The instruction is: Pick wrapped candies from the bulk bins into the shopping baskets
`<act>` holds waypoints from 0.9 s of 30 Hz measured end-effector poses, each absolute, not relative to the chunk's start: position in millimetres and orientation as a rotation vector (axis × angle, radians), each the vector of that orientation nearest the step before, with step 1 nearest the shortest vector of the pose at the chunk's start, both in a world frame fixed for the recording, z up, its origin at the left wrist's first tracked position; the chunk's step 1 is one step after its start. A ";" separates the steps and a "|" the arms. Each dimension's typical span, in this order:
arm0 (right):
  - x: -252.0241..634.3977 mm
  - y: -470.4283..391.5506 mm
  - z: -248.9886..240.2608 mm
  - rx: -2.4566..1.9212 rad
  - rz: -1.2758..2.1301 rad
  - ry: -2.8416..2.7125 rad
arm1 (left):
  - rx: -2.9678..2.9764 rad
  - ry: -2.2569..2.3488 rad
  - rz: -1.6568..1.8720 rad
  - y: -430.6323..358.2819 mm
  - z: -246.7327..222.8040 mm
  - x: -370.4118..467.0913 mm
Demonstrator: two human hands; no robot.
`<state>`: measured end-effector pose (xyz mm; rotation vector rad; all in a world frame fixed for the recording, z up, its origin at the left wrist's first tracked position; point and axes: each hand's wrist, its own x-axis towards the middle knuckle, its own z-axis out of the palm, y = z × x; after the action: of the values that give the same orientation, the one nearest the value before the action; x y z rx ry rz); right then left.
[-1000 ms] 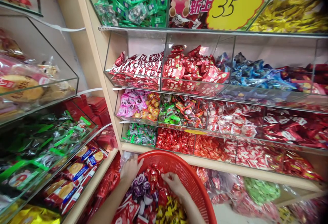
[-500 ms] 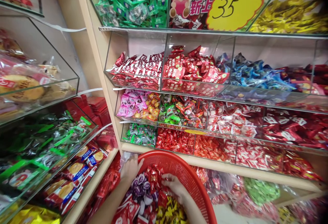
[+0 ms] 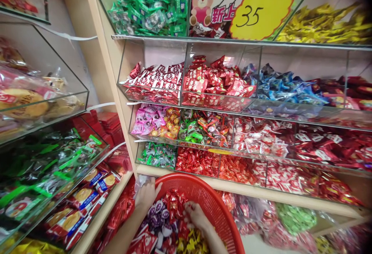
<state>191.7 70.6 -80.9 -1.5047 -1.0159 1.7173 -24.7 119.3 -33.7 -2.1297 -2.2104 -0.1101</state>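
A red plastic basket [image 3: 229, 223] at the bottom centre holds red-wrapped candies [image 3: 175, 203], purple-and-white ones [image 3: 158, 217] and yellow ones [image 3: 193, 242]. My left hand [image 3: 147, 194] is at the basket's upper left rim, beside a clear plastic bag [image 3: 140, 180]; its thumb is spread over the rim and the other fingertips are hard to see. Inside the basket, my right hand [image 3: 193, 213] has curled fingers at the right side of the red candies. Whatever it may hold is too small to make out.
Clear-fronted shelf bins rise behind the basket, with green [image 3: 157, 155] and red candies [image 3: 197, 161] in the lowest row. Packaged biscuits [image 3: 87, 198] fill the left shelf. Bagged candies [image 3: 295, 217] lie under the bottom ledge [image 3: 261, 192]. A yellow price sign [image 3: 261, 14] hangs above.
The view has shifted slightly, so the shelves sit a little lower. My right hand's fingers have curled in more among the red candies. My left hand stays at the rim.
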 end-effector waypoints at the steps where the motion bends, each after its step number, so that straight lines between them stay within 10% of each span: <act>1: 191.6 72.1 -82.2 -1.498 1.673 -1.021 | -2.131 -2.209 -0.112 119.4 -34.0 -24.9; 27: 190.1 170.9 37.7 -1.744 0.278 -1.896 | -2.150 -2.254 -0.143 119.3 -33.6 -26.7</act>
<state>190.1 170.9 37.7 -1.7442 -1.8955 0.2776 -26.7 119.3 -33.6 -2.1496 -2.2541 -0.1435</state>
